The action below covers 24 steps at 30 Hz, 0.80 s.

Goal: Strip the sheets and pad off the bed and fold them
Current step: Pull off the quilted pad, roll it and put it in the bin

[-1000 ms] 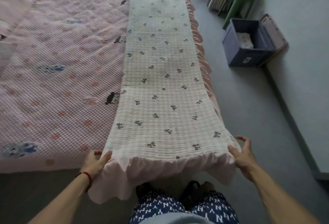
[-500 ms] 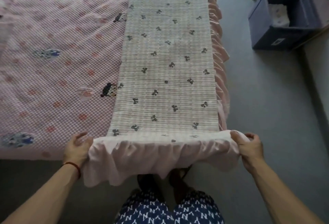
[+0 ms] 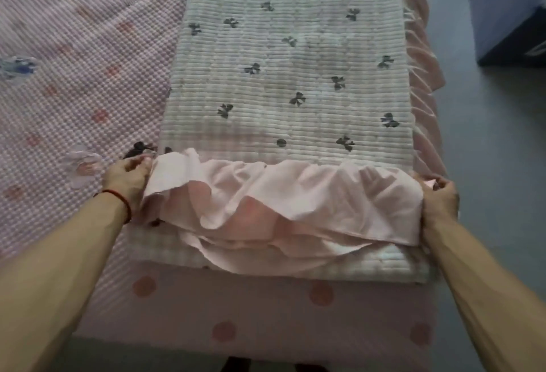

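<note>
Quilted pad (image 3: 289,76): near end newly folded forward; left hand (image 3: 127,178), right hand (image 3: 438,199) pinching corners; lengthwise fold begun.

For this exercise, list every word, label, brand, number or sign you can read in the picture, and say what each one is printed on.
None can be read.
Blue storage box: a pale mark at the picture's right edge, cut off and too blurred to read.
White quilted pad: only printed bows, no lettering.
Pink bedspread: only patterns, no words.
</note>
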### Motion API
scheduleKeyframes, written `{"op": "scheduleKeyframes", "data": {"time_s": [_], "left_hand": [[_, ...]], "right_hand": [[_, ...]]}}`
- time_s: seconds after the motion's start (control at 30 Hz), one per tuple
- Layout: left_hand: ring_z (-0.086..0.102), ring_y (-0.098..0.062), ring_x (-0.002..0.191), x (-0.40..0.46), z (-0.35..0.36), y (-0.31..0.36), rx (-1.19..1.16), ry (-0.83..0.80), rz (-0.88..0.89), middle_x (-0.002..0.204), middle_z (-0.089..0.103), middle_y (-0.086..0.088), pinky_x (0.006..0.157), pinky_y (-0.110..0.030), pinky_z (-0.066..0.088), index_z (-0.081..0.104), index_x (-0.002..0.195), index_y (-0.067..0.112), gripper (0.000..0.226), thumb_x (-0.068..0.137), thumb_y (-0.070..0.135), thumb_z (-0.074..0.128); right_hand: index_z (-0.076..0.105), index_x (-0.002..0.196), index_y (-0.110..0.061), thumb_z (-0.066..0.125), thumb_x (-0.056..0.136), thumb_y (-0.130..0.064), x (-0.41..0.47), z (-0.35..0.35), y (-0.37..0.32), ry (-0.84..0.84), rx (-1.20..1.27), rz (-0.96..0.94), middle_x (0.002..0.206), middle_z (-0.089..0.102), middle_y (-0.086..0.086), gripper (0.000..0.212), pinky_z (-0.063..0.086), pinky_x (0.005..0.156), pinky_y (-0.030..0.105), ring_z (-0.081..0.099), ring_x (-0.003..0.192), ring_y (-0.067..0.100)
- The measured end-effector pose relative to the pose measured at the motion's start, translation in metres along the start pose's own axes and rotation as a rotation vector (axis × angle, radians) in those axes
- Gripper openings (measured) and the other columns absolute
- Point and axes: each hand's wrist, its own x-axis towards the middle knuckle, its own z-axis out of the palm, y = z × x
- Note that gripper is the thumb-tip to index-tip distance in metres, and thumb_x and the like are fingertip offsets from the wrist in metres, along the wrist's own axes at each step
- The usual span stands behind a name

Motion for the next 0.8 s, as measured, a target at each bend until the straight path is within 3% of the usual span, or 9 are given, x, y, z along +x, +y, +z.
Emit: {"op": "scheduleKeyframes", "data": {"time_s": [0.07,0.13,0.17,0.27,0.4,0.47,0.6,0.73,0.8], "left_hand": [[0.062,-0.024,0.098,0.012,0.014,-0.026,0.119,-0.027,0.039,0.115,0.069,-0.017,0.100,-0.043,0.051,0.068,0.117,0.013,0.022,0.097,0.023,0.066],[0.062,-0.023,0.101,0.006,0.020,-0.034,0.213,-0.006,0.106,0.117,0.068,-0.014,0.098,-0.042,0.052,0.067,0.117,0.018,0.023,0.096,0.028,0.067],[0.062,-0.024,0.102,-0.002,0.019,-0.034,0.261,0.002,0.162,0.116,0.068,-0.012,0.096,-0.041,0.052,0.067,0.118,0.017,0.026,0.095,0.030,0.067],[0.062,-0.032,0.101,-0.015,0.009,-0.026,0.561,0.007,0.401,0.109,0.066,-0.015,0.086,-0.044,0.051,0.067,0.116,0.006,0.033,0.093,0.030,0.070],[0.057,-0.035,0.084,-0.027,0.001,0.002,0.801,-0.100,0.593,0.089,0.060,-0.013,0.069,-0.042,0.042,0.061,0.091,0.008,0.013,0.091,0.020,0.067],[0.059,-0.035,0.079,-0.029,-0.004,0.018,0.792,-0.152,0.606,0.085,0.064,-0.013,0.065,-0.039,0.039,0.060,0.087,0.010,0.009,0.091,0.011,0.068],[0.061,-0.032,0.077,-0.023,-0.019,0.047,0.728,-0.142,0.608,0.084,0.065,-0.008,0.067,-0.046,0.051,0.056,0.092,0.018,0.015,0.092,0.029,0.066],[0.061,-0.032,0.090,-0.011,0.005,0.053,0.762,-0.111,0.464,0.095,0.065,-0.008,0.073,-0.040,0.045,0.060,0.102,0.017,0.017,0.093,0.028,0.068],[0.059,-0.035,0.105,-0.011,0.023,0.048,0.663,-0.033,0.375,0.113,0.064,-0.013,0.086,-0.041,0.045,0.059,0.119,0.015,0.027,0.095,0.026,0.063]], "right_hand": [[0.051,0.120,-0.017,0.082,0.080,-0.039,0.007,0.003,0.016,-0.005,-0.054,-0.137,0.119,0.062,0.009,0.055,0.050,0.080,0.021,0.060,0.102,0.021],[0.048,0.125,-0.024,0.078,0.080,-0.043,0.000,0.000,0.017,-0.060,-0.153,-0.253,0.127,0.061,0.004,0.057,0.053,0.091,0.031,0.061,0.109,0.021],[0.050,0.128,-0.027,0.077,0.080,-0.045,-0.007,-0.004,0.013,-0.103,-0.213,-0.299,0.128,0.062,0.002,0.058,0.052,0.091,0.037,0.062,0.109,0.021],[0.060,0.124,-0.028,0.070,0.072,-0.064,-0.033,-0.012,-0.009,-0.182,-0.462,-0.383,0.115,0.065,0.001,0.064,0.043,0.081,0.029,0.060,0.098,0.020],[0.062,0.121,-0.022,0.070,0.091,-0.044,-0.045,-0.024,-0.026,-0.225,-0.739,-0.526,0.115,0.068,0.013,0.038,0.047,0.079,0.037,0.065,0.102,0.036],[0.068,0.111,-0.015,0.066,0.094,-0.037,-0.039,-0.031,-0.032,-0.255,-0.815,-0.607,0.111,0.069,0.016,0.028,0.047,0.078,0.039,0.065,0.097,0.038],[0.071,0.107,-0.007,0.069,0.094,-0.028,-0.032,-0.038,-0.062,-0.146,-0.788,-0.719,0.107,0.068,0.022,0.025,0.047,0.080,0.041,0.065,0.097,0.042],[0.069,0.117,-0.015,0.064,0.096,-0.031,-0.024,-0.011,-0.075,-0.207,-0.839,-0.549,0.119,0.068,0.020,0.026,0.041,0.081,0.035,0.062,0.106,0.039],[0.062,0.125,-0.016,0.051,0.099,-0.040,-0.030,0.002,-0.076,-0.123,-0.905,-0.411,0.126,0.063,0.023,0.037,0.045,0.088,0.043,0.059,0.112,0.042]]}}
